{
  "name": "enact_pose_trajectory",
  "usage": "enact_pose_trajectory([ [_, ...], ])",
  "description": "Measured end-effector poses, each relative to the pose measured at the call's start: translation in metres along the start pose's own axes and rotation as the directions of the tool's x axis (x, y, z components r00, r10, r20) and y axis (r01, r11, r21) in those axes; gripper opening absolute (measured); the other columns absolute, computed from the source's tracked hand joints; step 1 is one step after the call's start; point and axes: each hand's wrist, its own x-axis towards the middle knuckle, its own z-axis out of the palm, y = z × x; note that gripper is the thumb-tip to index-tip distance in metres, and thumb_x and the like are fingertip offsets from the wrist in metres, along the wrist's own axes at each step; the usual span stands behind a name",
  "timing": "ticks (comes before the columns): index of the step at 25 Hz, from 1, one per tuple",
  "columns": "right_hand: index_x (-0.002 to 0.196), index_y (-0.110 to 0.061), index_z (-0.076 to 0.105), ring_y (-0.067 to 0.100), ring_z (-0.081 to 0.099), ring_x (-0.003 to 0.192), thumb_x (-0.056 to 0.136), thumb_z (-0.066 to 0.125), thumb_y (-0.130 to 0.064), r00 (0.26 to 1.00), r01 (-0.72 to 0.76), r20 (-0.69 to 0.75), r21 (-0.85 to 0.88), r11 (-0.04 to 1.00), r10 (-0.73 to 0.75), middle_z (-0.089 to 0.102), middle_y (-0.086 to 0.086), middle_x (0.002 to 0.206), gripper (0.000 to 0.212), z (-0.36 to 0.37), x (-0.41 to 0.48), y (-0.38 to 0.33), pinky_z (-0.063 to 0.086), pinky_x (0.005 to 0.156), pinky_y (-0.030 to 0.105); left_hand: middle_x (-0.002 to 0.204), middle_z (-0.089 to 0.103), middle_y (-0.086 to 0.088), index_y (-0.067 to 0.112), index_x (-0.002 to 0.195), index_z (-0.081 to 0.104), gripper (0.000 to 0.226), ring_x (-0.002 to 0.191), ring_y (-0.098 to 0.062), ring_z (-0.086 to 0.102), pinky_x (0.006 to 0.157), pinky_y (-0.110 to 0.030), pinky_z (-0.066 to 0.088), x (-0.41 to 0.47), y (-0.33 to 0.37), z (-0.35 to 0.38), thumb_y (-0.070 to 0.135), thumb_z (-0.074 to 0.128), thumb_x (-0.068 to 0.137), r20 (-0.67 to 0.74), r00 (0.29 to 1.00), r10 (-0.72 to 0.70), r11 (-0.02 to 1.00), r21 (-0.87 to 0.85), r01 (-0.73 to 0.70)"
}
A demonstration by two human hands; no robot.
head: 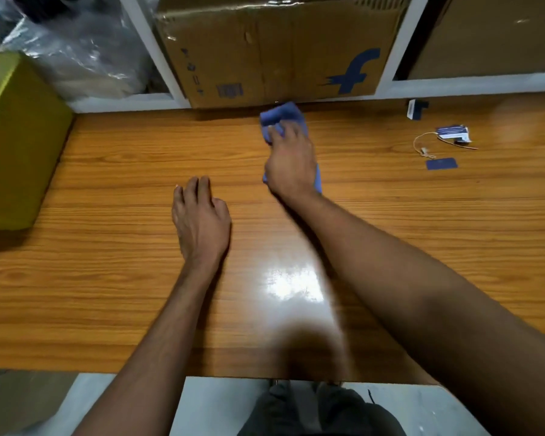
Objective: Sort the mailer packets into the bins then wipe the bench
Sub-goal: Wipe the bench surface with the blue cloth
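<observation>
Right fingers (288,130): bent down over a blue cloth (280,116), clamping it against the counter (123,278). Motion blur hides the exact grip.
Right hand (291,162): stretched to the far edge, palm over the cloth's middle.
Cloth position: under that hand. Its far end is bunched just in front of the cardboard box (280,51), and its near end peeks out by the wrist.
Cloth axis: the long side runs away from me and back, roughly in line with the forearm, pointing at the box.
Left fingers (199,187): apart and relaxed, holding nothing.
Left hand (202,218): resting on the counter, nearer to me and left of the cloth, well apart from it.
Nearer hand: the right one has the cloth, so I judge the next stroke is its to make, pulled back toward me along that axis.
Mailer packets: I see none on the counter, so I judge the sorting is finished and wiping is under way.
Yellow bin (19,136): at the far left end.
Risk: loose tags (452,133) and a blue card (441,163) lie to the right, where a wide sweep could scatter them.
</observation>
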Motion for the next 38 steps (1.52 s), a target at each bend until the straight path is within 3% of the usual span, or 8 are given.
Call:
enact_pose_trajectory([
  [3, 0.137, -0.009, 0.059, 0.03, 0.044, 0.136, 0.087, 0.052, -0.016, 0.924, -0.362, -0.128, 0.005, 0.932, 0.36, 0.052, 0.014, 0.146, 0.051, -0.015, -0.004, 0.068, 0.035, 0.114, 0.039, 0.16, 0.04, -0.014, 0.011, 0.151, 0.048, 0.052, 0.151, -0.038, 0.027, 0.121, -0.051, 0.024, -0.004, 0.03, 0.006, 0.029, 0.044, 0.102, 0.066, 0.992, 0.106, 0.994, -0.024, -0.105],
  [8, 0.137, -0.014, 0.058, 0.031, 0.046, 0.135, 0.073, 0.066, -0.023, 0.973, 0.228, 0.027, 0.03, 0.973, -0.229, 0.053, 0.012, 0.145, 0.065, -0.007, -0.007, 0.017, 0.04, 0.108, 0.041, 0.156, 0.045, -0.014, 0.009, 0.144, 0.054, 0.048, 0.15, -0.037, 0.029, 0.123, -0.05, 0.024, 0.004, 0.063, 0.018, 0.026, 0.049, 0.1, 0.055, 0.996, 0.066, 0.992, -0.114, -0.059],
  [14, 0.139, -0.014, 0.057, 0.03, 0.048, 0.131, 0.084, 0.056, -0.015, 0.973, -0.229, -0.059, -0.081, 0.97, 0.225, 0.054, 0.015, 0.142, 0.055, -0.032, 0.005, 0.133, 0.04, 0.106, 0.04, 0.163, 0.034, -0.008, 0.017, 0.153, 0.045, 0.062, 0.154, -0.035, 0.019, 0.124, -0.05, 0.018, 0.01, 0.086, 0.022, 0.05, 0.049, 0.1, 0.154, 0.982, 0.107, 0.994, -0.037, -0.102],
  [17, 0.139, -0.014, 0.057, 0.03, 0.049, 0.126, 0.089, 0.057, -0.012, 0.934, -0.344, -0.122, -0.057, 0.937, 0.336, 0.055, 0.014, 0.14, 0.05, -0.049, 0.005, 0.174, 0.041, 0.105, 0.039, 0.168, 0.028, -0.004, 0.019, 0.156, 0.04, 0.064, 0.156, -0.033, 0.014, 0.125, -0.049, 0.015, 0.0, 0.117, 0.031, 0.052, 0.045, 0.101, 0.253, 0.929, 0.268, 0.963, -0.075, -0.258],
  [22, 0.135, -0.01, 0.061, 0.032, 0.052, 0.127, 0.078, 0.064, -0.014, 0.998, 0.057, 0.003, -0.005, 0.998, -0.057, 0.057, 0.015, 0.138, 0.058, -0.034, -0.033, 0.113, 0.044, 0.103, 0.042, 0.166, 0.031, -0.006, 0.016, 0.155, 0.041, 0.055, 0.155, -0.035, 0.018, 0.124, -0.049, 0.018, -0.013, 0.163, 0.044, 0.035, 0.044, 0.104, 0.239, 0.93, 0.278, 0.96, -0.087, -0.264],
  [29, 0.137, -0.013, 0.058, 0.033, 0.053, 0.122, 0.083, 0.05, -0.011, 0.92, -0.385, -0.122, -0.094, 0.918, 0.374, 0.056, 0.014, 0.137, 0.055, -0.066, 0.003, 0.248, 0.042, 0.099, 0.039, 0.17, 0.019, -0.006, 0.018, 0.162, 0.028, 0.058, 0.158, -0.034, 0.009, 0.126, -0.047, 0.012, -0.016, 0.173, 0.052, 0.041, 0.03, 0.109, 0.275, 0.901, 0.337, 0.937, 0.0, -0.35],
  [35, 0.14, -0.011, 0.059, 0.03, 0.047, 0.133, 0.076, 0.064, -0.01, 0.999, -0.048, -0.013, 0.027, 0.998, 0.049, 0.053, 0.011, 0.145, 0.064, -0.056, -0.048, 0.199, 0.042, 0.105, 0.041, 0.17, 0.022, -0.006, 0.013, 0.16, 0.031, 0.058, 0.157, -0.035, 0.014, 0.125, -0.048, 0.016, -0.024, 0.21, 0.061, 0.035, 0.034, 0.107, 0.282, 0.895, 0.345, 0.93, 0.026, -0.366],
  [38, 0.135, -0.012, 0.06, 0.032, 0.05, 0.127, 0.081, 0.053, -0.01, 0.947, -0.307, -0.112, -0.022, 0.952, 0.302, 0.055, 0.013, 0.14, 0.055, -0.068, -0.019, 0.262, 0.044, 0.099, 0.041, 0.169, 0.025, -0.006, 0.016, 0.16, 0.032, 0.057, 0.156, -0.034, 0.016, 0.125, -0.049, 0.017, -0.022, 0.212, 0.062, 0.036, 0.033, 0.107, 0.268, 0.898, 0.35, 0.926, 0.048, -0.375],
])
